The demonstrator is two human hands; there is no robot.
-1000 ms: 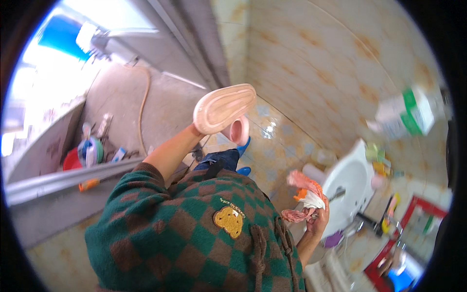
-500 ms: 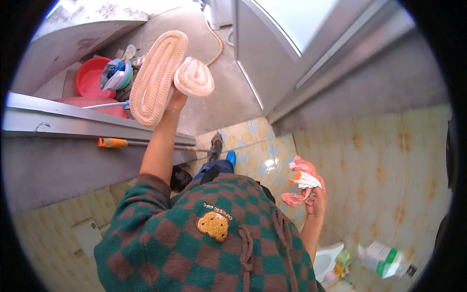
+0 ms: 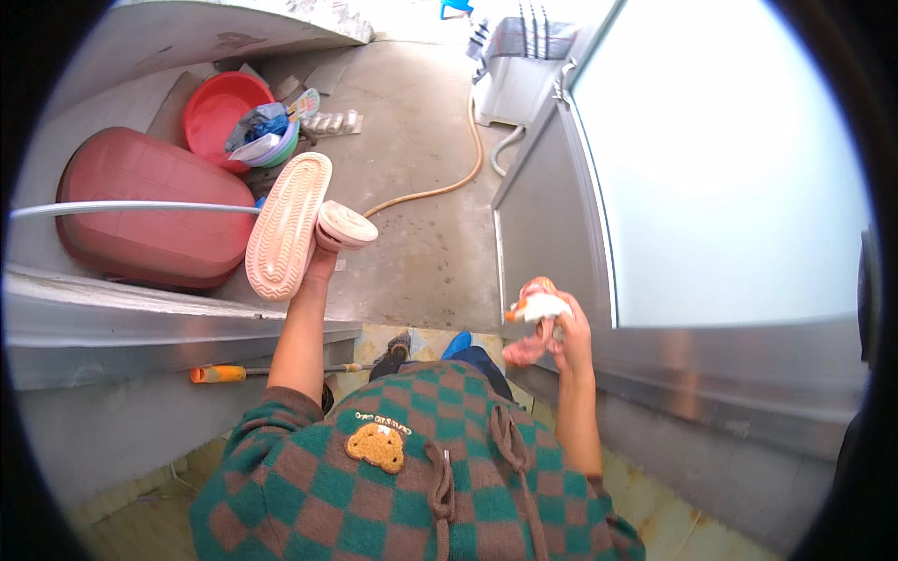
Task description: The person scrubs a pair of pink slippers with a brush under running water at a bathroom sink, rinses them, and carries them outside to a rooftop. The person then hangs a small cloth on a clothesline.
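Observation:
A pair of pale pink slippers hangs in the air in front of me on the left. My left hand (image 3: 323, 268) is closed on them. One slipper (image 3: 290, 224) turns its long ridged sole toward me; the other slipper (image 3: 346, 225) is seen end-on beside it. Most of my left fingers are hidden behind the slippers. To the right, my right hand (image 3: 574, 338) is closed on a crumpled, soft-looking bundle (image 3: 540, 309) in pink, white and orange, with a twisted pink end drooping down. What kind of thing the bundle is, I cannot tell.
A grey door (image 3: 550, 201) with a pale panel stands at the right. Left of the doorway are a dark red tub (image 3: 154, 187), a red basin (image 3: 208, 107) and a blue plastic bag (image 3: 272, 126). A tan hose (image 3: 474, 159) crosses the concrete floor. An orange-handled pole (image 3: 218, 374) lies low left.
My view has shifted forward through the doorway, showing more of the door, tub and concrete floor. The bottle at the lower right has left the view. Both hands keep their hold.

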